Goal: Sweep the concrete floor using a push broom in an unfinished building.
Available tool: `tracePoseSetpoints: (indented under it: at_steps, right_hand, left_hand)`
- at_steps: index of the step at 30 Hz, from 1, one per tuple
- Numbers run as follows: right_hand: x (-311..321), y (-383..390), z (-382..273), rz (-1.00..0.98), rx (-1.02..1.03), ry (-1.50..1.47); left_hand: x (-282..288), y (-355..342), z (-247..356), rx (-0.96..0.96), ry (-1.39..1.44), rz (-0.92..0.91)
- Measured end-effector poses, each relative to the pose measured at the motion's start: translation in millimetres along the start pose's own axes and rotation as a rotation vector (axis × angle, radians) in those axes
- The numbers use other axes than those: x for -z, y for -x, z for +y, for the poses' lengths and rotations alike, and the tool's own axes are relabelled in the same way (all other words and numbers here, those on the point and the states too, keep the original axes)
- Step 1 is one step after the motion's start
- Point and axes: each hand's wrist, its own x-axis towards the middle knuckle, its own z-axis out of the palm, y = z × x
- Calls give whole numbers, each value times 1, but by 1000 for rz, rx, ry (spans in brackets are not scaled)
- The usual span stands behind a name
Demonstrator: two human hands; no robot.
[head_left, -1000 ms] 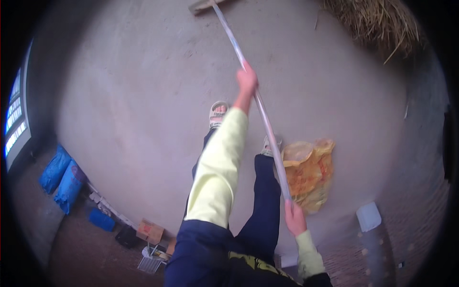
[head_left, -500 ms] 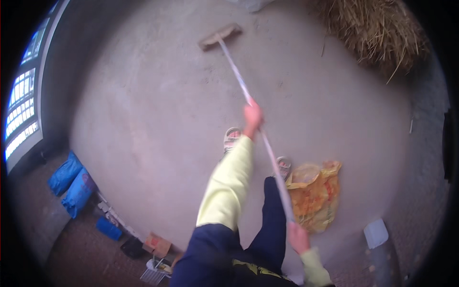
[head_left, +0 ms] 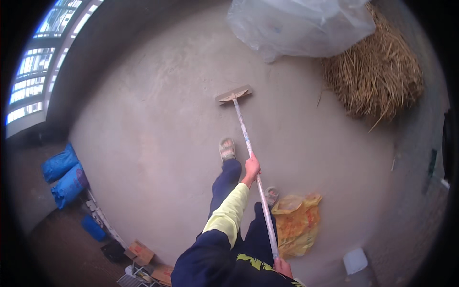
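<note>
A push broom (head_left: 244, 125) with a pale, mottled pole and a wide tan head reaches out ahead of me. Its head (head_left: 234, 95) rests on the grey floor, and no bristles can be made out from above. Partway down the pole, my left hand (head_left: 252, 167) is wrapped round it. Close to my body my right hand (head_left: 283, 268) grips the pole's near end; the lower edge of the picture partly cuts it off. Beside my right foot lies an orange and yellow plastic sack (head_left: 299, 227), crumpled on the floor.
A bundle of straw (head_left: 377, 71) stands at the far right, next to a large clear plastic bag (head_left: 301, 26). Blue sacks (head_left: 67, 179) and a cardboard box (head_left: 139, 252) lie along the left. A white container (head_left: 355, 260) sits at the lower right. Barred windows (head_left: 40, 67) are at the upper left.
The broom's head has come nearer to me, and both hands have drawn back toward my body with the pole. The view has shifted, bringing more of the clear plastic bag into sight.
</note>
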Motion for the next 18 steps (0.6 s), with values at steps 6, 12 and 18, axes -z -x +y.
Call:
tracePoseSetpoints:
  at_steps: [6, 12, 18]
  right_hand:
    - [-27, -73, -135, 58, -117, 215]
    - [-109, -274, -466, -333, 32, -162]
    - [-101, -217, -536, -312, -40, -225]
  left_hand:
    - [-3, -96, 148, -8, -23, -3]
    - [107, -364, 461, -471, -178, 401]
    - [187, -358, 479, -288, -12, 146]
